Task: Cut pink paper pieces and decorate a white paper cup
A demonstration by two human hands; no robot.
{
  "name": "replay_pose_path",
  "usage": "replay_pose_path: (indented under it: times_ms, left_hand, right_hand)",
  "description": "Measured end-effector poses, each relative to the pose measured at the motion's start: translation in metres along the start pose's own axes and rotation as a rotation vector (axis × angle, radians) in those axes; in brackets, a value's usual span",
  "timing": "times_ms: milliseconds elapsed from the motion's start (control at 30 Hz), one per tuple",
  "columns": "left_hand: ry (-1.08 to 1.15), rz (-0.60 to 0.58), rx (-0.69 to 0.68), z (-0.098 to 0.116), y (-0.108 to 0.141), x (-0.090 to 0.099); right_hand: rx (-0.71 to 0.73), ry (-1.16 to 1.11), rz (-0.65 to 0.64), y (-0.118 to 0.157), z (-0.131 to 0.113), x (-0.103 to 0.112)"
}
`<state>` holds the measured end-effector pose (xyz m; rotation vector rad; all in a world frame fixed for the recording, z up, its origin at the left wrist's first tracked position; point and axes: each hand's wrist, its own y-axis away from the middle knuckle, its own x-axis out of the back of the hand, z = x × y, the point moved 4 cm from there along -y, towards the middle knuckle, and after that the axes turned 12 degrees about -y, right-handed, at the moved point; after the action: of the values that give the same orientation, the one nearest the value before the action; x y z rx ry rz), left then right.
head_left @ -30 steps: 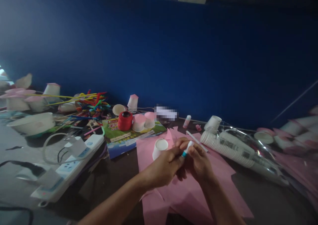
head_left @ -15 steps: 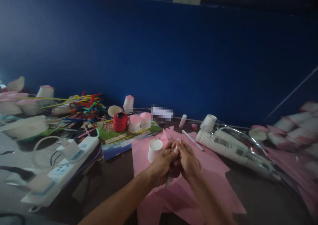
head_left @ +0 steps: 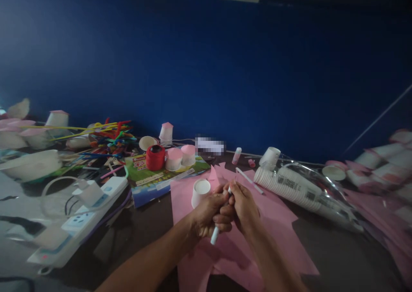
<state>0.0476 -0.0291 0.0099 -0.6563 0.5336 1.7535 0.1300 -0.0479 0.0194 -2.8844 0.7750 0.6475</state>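
Head cam: L hand (head_left: 210,212) is curled round a white pen (head_left: 214,235), R hand (head_left: 245,206) pinching its upper end, both over pink paper (head_left: 280,227). Best keep L grip firm, R pinch light, & pen away from the upturned cup (head_left: 201,192) just beside L hand; farther back, a red spool (head_left: 155,159) sits on a booklet (head_left: 151,190) w/ 2 pink-topped cups (head_left: 174,160).

On the green and blue booklet (head_left: 167,180), a large red character, 彩, could be read; the smaller lettering beneath was blurred. Dark print was seen on the wrapped stack of cups (head_left: 288,189), but no words could be made out.
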Motion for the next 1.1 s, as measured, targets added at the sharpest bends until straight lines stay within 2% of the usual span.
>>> replay_pose_path:
  times_ms: [67, 133, 233, 333, 433, 533, 600, 667, 700, 733, 767, 833, 900, 1033, 1100]
  left_hand:
    - [-0.031, 0.055, -0.006, -0.002, -0.001, 0.001]
    - [-0.100, 0.177, -0.029, -0.007, -0.003, 0.003]
    - [-0.327, 0.408, -0.116, -0.013, -0.004, 0.007]
    - [-0.535, 0.529, -0.188, -0.014, -0.004, 0.006]
    - [-0.551, 0.561, -0.173, -0.011, -0.004, 0.006]
    - [-0.501, 0.561, -0.100, -0.011, -0.002, 0.004]
    - [-0.475, 0.549, -0.035, -0.017, 0.002, 0.000]
    - [-0.481, 0.489, 0.079, -0.030, 0.006, -0.006]
    - [-0.528, 0.417, 0.146, -0.036, 0.007, -0.010]
    - [-0.538, 0.362, 0.159, -0.040, 0.008, -0.014]
    - [-0.504, 0.357, 0.115, -0.040, 0.008, -0.016]
    - [-0.397, 0.382, -0.011, -0.034, 0.005, -0.016]
    - [-0.331, 0.361, -0.064, -0.027, 0.001, -0.014]
    - [-0.210, 0.368, -0.077, -0.021, 0.002, -0.005]
    - [-0.167, 0.357, -0.078, -0.021, 0.005, -0.002]
  right_hand:
    - [-0.013, 0.008, 0.010, -0.001, 0.002, 0.001]
    - [-0.023, 0.009, 0.026, -0.005, 0.004, 0.005]
    - [0.018, 0.008, 0.033, -0.011, 0.004, 0.011]
    - [0.059, 0.052, 0.035, -0.015, 0.006, 0.015]
    - [0.083, 0.106, 0.052, -0.014, 0.007, 0.013]
    - [0.071, 0.099, 0.058, -0.017, 0.004, 0.015]
    - [0.050, 0.015, 0.106, -0.028, -0.005, 0.029]
    - [0.072, -0.175, 0.278, -0.042, -0.019, 0.054]
    - [0.090, -0.254, 0.306, -0.050, -0.025, 0.065]
    - [0.133, -0.293, 0.322, -0.056, -0.031, 0.074]
    - [0.173, -0.293, 0.349, -0.061, -0.034, 0.081]
    - [0.164, -0.231, 0.317, -0.067, -0.031, 0.084]
    - [0.167, -0.075, 0.283, -0.068, -0.022, 0.078]
    - [0.297, 0.623, 0.205, -0.065, -0.015, 0.069]
    - [0.311, 0.771, 0.211, -0.065, -0.015, 0.073]
